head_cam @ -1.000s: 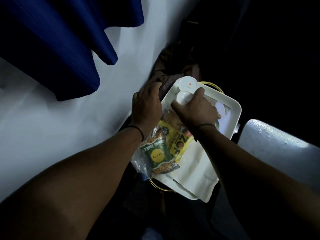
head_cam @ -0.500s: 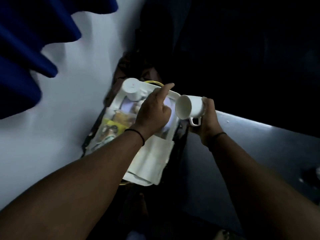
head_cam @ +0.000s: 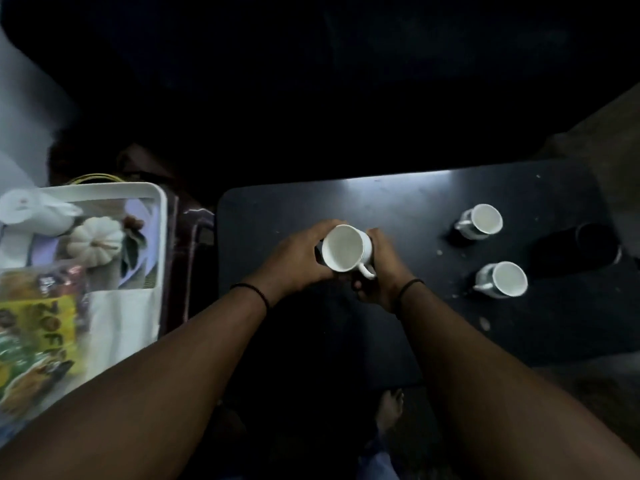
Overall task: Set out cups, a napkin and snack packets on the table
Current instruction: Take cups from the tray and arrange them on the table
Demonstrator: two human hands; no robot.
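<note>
Both hands have come away from the tray since half a second ago, and the white cup (head_cam: 347, 248) that the right hand alone carried tipped on its side is now mouth-up over the dark table (head_cam: 398, 202). The left hand (head_cam: 297, 254) curls its fingers round the cup's left wall; the right hand (head_cam: 381, 268) wraps the opposite side, with the looped handle pointing toward the person between them. Whether the cup's base touches the table cannot be told. The cup is smooth, glossy ceramic, round-mouthed and plain white inside.

Two more cups stand upright on the matte, speckled tabletop well to the right: a far cup (head_cam: 482, 221) and a near cup (head_cam: 503, 279), both white inside with darker patterned walls.

Left of the table sits a white plastic tray (head_cam: 160, 216) with rounded corners. It holds crinkled, shiny snack packets (head_cam: 41, 327), a folded white napkin (head_cam: 119, 327), a small ribbed white pumpkin ornament (head_cam: 95, 240) and a white lidded pot (head_cam: 31, 211).
</note>
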